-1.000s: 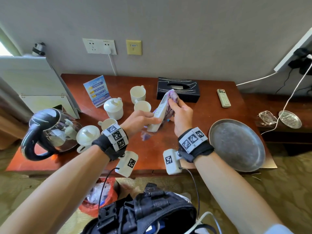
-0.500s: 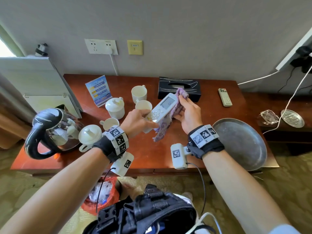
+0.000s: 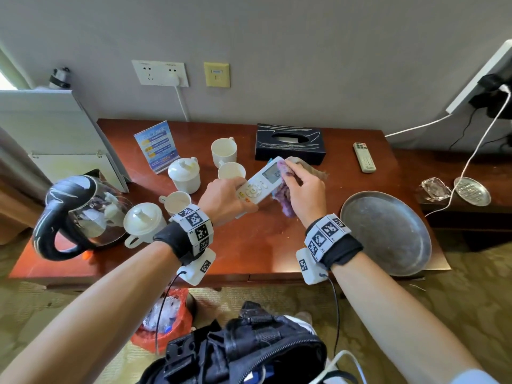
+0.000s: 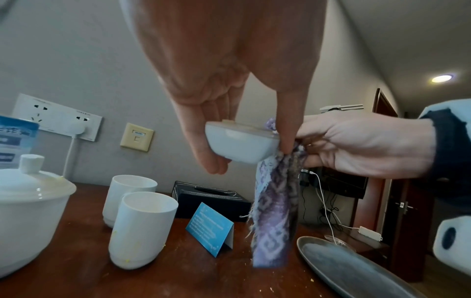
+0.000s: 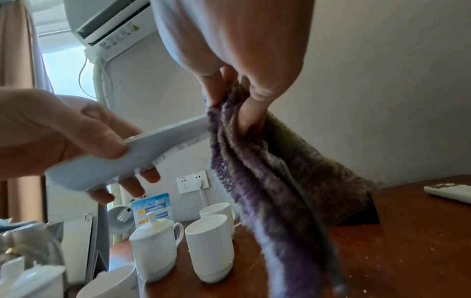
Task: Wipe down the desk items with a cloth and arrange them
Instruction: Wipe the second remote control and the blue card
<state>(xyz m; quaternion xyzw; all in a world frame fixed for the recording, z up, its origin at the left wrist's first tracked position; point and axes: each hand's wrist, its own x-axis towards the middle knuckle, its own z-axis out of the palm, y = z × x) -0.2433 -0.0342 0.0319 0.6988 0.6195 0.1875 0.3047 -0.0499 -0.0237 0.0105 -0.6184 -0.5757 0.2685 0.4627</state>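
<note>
Bare desk (image 3: 257, 245) lies open beneath both hands; white cups (image 3: 231, 171) crowd the left, metal tray (image 3: 388, 231) blocks the right, tissue box (image 3: 289, 146) stands behind

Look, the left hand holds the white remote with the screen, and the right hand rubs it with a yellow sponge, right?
Not a yellow sponge. The right hand grips a purple patterned cloth, as the right wrist view shows. The rest is right: the left hand holds the white remote with the screen.
</note>
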